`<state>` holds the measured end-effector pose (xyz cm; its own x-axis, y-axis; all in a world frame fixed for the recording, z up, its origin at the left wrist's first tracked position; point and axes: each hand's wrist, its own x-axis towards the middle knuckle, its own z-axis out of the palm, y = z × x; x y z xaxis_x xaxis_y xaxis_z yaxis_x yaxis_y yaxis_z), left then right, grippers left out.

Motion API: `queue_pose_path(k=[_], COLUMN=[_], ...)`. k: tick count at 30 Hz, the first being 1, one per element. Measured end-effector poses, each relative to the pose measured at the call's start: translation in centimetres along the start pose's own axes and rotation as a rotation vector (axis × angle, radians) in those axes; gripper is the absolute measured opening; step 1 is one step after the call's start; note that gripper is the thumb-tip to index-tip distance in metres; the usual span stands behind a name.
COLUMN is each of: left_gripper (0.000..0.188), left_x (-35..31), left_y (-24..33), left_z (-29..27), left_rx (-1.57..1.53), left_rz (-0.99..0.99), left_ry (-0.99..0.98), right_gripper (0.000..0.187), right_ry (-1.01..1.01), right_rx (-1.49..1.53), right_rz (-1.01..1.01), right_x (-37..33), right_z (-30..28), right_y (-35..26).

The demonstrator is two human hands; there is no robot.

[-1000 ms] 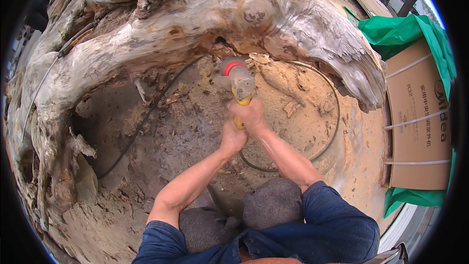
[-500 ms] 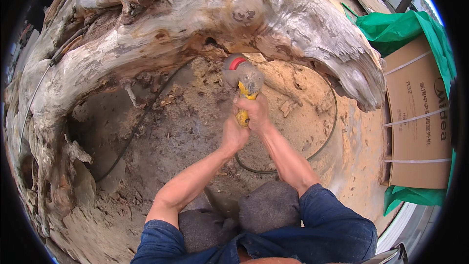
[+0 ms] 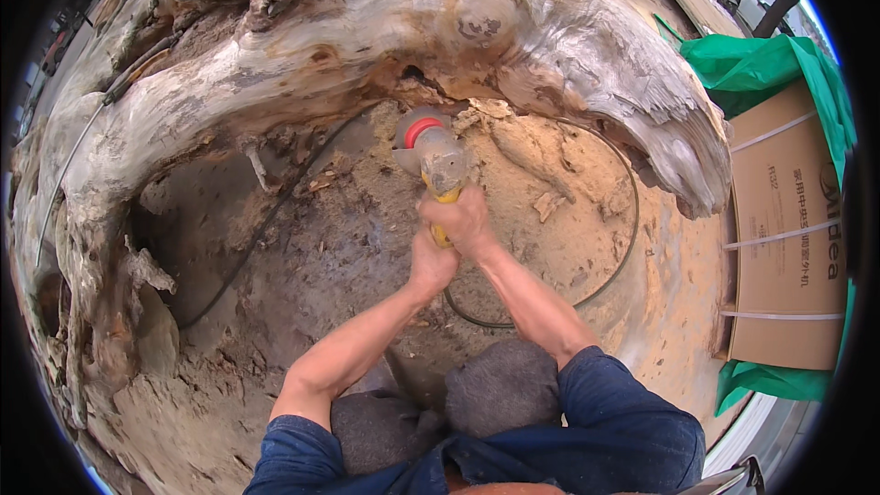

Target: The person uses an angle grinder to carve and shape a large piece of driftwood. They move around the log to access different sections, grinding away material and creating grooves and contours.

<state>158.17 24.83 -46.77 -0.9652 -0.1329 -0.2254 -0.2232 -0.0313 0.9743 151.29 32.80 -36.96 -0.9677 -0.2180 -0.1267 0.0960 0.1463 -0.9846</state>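
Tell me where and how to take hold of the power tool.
Best gripped, I'd judge, by the yellow handle of the power tool, from the person's side: the slim handle points back toward the body, while the bulky head with its red ring faces the tree trunk. Both the left hand and right hand grip there.

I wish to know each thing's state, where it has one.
Yellow-grey power tool: held; whether running, unclear
Left grip: closed on tool
Right grip: closed on tool
Long dark cable: loosely looped
Brown cardboard box: strapped
Green plastic sheet: crumpled
Pale wooden trunk: partly splintered
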Motion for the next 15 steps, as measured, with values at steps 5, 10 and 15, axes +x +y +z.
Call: queue_pose_path(k=[5, 10, 15], left_gripper=[0.033, 0.038, 0.034], left_x=[-0.2, -1.2, -1.1], left_y=[1.8, 2.9, 5.1], left_z=[-0.4, -0.4, 0.5], left_rx=[-0.038, -0.039, -0.056], left_rz=[-0.038, -0.216, -0.041], left_ry=[-0.026, -0.103, -0.098], right_gripper=[0.026, 0.02, 0.022], right_ry=[0.026, 0.014, 0.094], right_rx=[0.013, 0.069, -0.033], right_rz=[0.018, 0.023, -0.107], right_x=[0.1, -0.9, -0.7], right_z=[0.5, 0.4, -0.2], right_y=[0.2, -1.0, -2.0])
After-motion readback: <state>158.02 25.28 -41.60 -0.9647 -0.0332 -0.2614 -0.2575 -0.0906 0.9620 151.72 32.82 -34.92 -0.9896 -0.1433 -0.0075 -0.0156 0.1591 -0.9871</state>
